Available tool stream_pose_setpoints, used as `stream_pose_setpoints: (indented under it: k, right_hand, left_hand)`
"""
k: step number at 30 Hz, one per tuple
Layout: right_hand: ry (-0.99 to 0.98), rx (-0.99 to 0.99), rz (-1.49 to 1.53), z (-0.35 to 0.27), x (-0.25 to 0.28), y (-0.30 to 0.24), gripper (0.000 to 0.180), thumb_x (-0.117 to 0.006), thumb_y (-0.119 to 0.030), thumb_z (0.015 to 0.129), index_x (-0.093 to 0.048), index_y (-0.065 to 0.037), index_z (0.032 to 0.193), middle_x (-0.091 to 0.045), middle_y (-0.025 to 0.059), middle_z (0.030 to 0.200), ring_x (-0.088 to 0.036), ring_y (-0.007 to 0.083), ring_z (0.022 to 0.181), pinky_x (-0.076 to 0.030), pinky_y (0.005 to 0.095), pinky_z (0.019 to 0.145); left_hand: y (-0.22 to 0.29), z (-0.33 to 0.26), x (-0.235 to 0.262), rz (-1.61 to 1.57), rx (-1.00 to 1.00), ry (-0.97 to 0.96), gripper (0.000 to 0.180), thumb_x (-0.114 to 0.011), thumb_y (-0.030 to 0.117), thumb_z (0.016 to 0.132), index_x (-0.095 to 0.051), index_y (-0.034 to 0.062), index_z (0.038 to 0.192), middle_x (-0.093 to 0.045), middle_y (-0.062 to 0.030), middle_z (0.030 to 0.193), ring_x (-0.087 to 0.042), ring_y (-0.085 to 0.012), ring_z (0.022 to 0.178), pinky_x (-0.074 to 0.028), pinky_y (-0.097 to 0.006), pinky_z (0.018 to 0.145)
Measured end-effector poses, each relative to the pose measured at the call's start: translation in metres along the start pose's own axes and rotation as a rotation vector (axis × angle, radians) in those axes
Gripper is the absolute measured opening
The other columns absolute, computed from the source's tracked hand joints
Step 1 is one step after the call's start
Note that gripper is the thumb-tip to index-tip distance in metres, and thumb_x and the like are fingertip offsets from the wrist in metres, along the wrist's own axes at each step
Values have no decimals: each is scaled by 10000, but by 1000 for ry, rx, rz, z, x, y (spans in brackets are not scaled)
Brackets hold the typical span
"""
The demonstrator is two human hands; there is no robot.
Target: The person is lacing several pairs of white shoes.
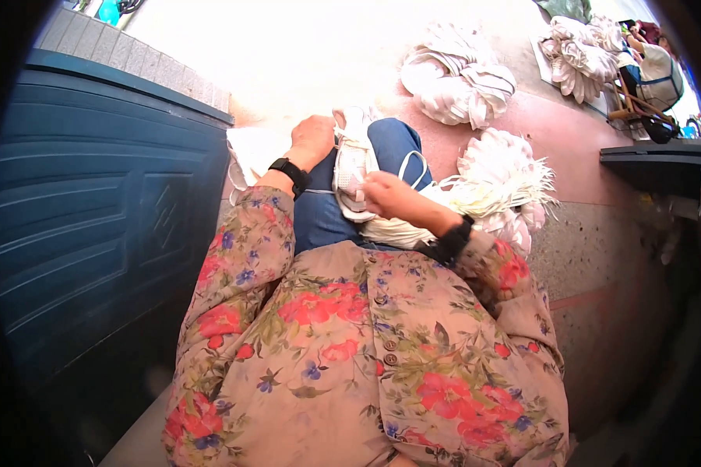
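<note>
A white shoe upper [353, 165] with a pinkish mesh toe lies lengthwise over my lap, on blue jeans [316, 214]. My left hand [313, 140], a black band on its wrist, is closed at the upper's far left edge; its fingertips are hidden. At the right side of the toe, my right hand [388, 194] has its fingers pinched together, and what is between them is too small to make out. A pale shoelace [414, 161] loops over my right knee. Beside my right forearm lies a thick bundle of cream laces [487, 194], its loose ends fanned out to the right.
White shoe uppers form a pile [459, 82] ahead on the floor, with another pile [580, 54] farther right. More uppers [494, 152] lie near the laces. A dark blue panelled door [101, 202] stands close on my left. At the far right a person [653, 70] sits.
</note>
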State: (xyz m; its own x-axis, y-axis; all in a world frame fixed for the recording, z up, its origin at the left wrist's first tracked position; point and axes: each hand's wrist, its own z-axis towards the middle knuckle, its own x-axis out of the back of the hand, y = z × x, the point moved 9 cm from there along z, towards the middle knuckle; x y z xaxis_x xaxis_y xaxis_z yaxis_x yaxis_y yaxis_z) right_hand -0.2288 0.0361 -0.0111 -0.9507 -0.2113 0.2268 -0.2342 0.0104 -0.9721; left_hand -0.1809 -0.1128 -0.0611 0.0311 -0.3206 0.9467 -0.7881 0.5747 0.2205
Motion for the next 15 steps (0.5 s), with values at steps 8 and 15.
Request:
stream_pose_setpoints:
  k: [8, 15]
  right_hand:
    - [329, 473, 830, -61, 203, -194, 297, -270, -150, 934, -387, -105, 665, -251, -71, 502, -179, 44, 384, -214, 218, 443]
    - [309, 543, 776, -64, 212, -211, 278, -281, -120, 927, -400, -81, 678, -235, -66, 506, -167, 48, 384, -211, 216, 442]
  left_hand:
    - [-7, -20, 15, -111, 22, 218, 181, -494, 142, 769, -624, 40, 843, -601, -201, 722, -595, -349, 703, -483, -415, 636]
    - [-11, -20, 30, -176, 16, 232, 165, -496, 143, 753, -605, 21, 737, -599, -212, 712, -606, -348, 676, -491, -411, 599]
